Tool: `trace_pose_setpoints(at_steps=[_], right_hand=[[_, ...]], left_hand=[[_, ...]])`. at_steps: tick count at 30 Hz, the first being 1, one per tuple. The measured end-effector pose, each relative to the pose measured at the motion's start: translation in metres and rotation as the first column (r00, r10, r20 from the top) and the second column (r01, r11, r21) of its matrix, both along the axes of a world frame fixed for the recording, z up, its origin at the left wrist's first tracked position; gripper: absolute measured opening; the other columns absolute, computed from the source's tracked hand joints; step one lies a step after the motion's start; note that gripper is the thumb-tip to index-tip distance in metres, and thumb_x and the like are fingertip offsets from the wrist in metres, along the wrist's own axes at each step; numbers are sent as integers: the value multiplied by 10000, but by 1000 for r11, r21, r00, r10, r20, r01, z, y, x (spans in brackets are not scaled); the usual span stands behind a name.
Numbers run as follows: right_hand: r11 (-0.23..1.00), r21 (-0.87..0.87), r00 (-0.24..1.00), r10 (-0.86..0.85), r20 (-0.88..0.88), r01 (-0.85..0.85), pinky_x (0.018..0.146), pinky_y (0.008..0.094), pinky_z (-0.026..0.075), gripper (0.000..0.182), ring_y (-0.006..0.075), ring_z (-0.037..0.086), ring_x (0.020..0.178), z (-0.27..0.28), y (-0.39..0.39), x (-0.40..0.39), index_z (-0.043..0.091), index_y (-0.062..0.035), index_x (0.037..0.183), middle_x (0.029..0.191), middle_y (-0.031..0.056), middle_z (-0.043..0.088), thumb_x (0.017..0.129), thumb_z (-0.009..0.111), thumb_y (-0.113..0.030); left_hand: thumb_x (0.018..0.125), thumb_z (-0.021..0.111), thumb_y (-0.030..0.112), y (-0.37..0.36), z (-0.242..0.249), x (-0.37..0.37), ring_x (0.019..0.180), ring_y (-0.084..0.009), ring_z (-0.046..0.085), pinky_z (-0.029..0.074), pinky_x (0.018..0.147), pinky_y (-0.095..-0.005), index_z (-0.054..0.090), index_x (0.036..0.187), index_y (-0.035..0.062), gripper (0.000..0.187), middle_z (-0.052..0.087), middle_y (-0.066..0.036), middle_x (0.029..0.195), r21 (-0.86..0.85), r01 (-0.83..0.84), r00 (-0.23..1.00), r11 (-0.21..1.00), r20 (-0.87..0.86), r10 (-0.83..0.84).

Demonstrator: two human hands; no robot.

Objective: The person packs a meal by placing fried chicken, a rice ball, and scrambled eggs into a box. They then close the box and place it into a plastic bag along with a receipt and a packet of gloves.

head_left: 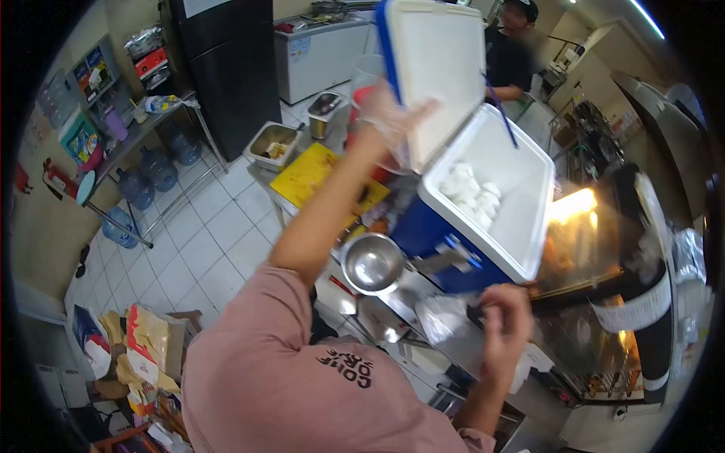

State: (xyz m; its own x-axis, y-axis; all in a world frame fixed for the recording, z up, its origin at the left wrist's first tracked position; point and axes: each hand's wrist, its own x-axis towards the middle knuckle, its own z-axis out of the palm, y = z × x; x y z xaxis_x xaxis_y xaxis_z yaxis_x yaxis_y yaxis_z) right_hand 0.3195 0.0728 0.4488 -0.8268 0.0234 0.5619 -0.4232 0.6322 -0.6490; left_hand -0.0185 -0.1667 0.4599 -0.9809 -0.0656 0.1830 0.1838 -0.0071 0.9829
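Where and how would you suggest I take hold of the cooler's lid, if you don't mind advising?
Probably by the exposed left edge of the lid, coming from the person's left, where the left hand is. The lid stands raised above the open cooler, leaving that edge accessible, while its broad, flat inner face shows no handle.

The left hand (389, 121) is at the raised lid (447, 79) of a blue cooler (418, 225), the right hand (504, 321) near its front.

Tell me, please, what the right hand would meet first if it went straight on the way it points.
The right hand would probably meet the open cooler first, at its near side, though depth is unclear.
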Motion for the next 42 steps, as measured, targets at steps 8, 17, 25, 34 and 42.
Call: trace_pose_setpoints(at_steps=[8, 17, 25, 34, 42], right_hand=[[847, -149, 713, -514, -477, 511, 1071, 422, 414, 693, 275, 469, 1298, 87, -86, -182, 278, -28, 1541, 1515, 162, 360, 989, 652, -219], [590, -602, 683, -723, -99, 537, 1187, 443, 263, 598, 291, 337, 1426, 38, -65, -159, 333, 3, 1539, 1558, 177, 334, 1012, 531, -200], [905, -350, 970, -213, 118, 242, 1145, 492, 307, 793, 377, 319, 1444, -35, -177, -233, 285, -22, 1532, 1577, 256, 278, 874, 694, -193], [808, -13, 785, -569, 245, 589, 1170, 552, 236, 790, 473, 319, 1411, -122, -145, -453, 367, 27, 1467, 1525, 319, 330, 914, 709, -421], [678, 386, 713, -698, 71, 626, 1142, 533, 298, 896, 440, 375, 1392, -71, -185, -455, 379, 11, 1473, 1518, 285, 379, 811, 813, -412]], left_hand=[[785, 748, 225, 86, 17, 46, 1230, -371, 558, 443, 1001, -487, 407, 1473, 48, 787, 582, -165, 1356, -279, -80, 606, 957, -776, -175], [924, 627, 428, 76, 3, 71, 1247, -276, 569, 438, 976, -476, 631, 1260, 118, 457, 607, -96, 1333, -589, 292, 337, 754, -674, -657], [925, 673, 427, -51, -70, -192, 1190, -358, 618, 489, 1024, -444, 658, 1248, 85, 470, 610, -209, 1319, -833, -147, 950, 534, -270, -159], [1066, 304, 460, -76, -95, -323, 1075, -442, 657, 511, 947, -490, 605, 1355, 136, 529, 671, -290, 1159, -963, 267, 789, 46, 191, -584], [1036, 448, 542, -61, -90, -346, 1056, -293, 697, 546, 906, -414, 610, 1361, 106, 568, 705, -129, 1224, -249, 815, 550, 524, 45, -834]])
